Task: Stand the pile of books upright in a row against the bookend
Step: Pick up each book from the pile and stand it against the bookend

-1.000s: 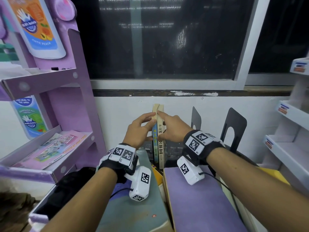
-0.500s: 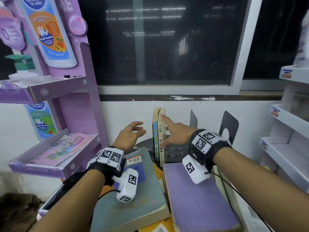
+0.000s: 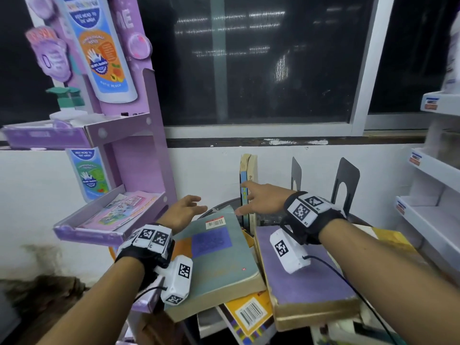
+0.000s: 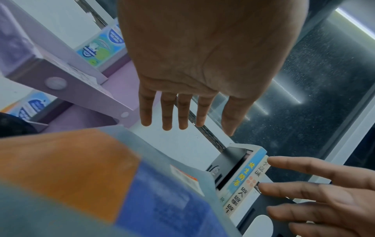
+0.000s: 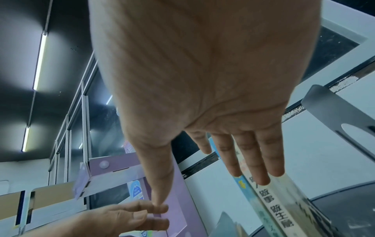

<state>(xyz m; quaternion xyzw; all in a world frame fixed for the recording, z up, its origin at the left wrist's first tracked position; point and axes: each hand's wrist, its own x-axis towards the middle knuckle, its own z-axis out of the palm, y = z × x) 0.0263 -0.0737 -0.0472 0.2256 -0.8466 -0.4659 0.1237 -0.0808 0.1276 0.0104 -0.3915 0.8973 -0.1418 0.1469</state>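
Two thin books stand upright on the table, with a black bookend just to their left. My right hand reaches forward with straight fingers, and its fingertips touch the spines. Further left, my left hand hovers open and holds nothing, above the far edge of a flat grey-green book. A thick purple book lies flat under my right wrist. A yellow book sticks out beneath the two flat ones.
Two more black bookends stand right of the upright books by the white wall. A purple cardboard display rack crowds the left side. White shelves line the right. A dark window fills the back.
My left hand has come off the upright books and drawn back to the left. The right hand keeps its fingertips on the spines, a little lower.
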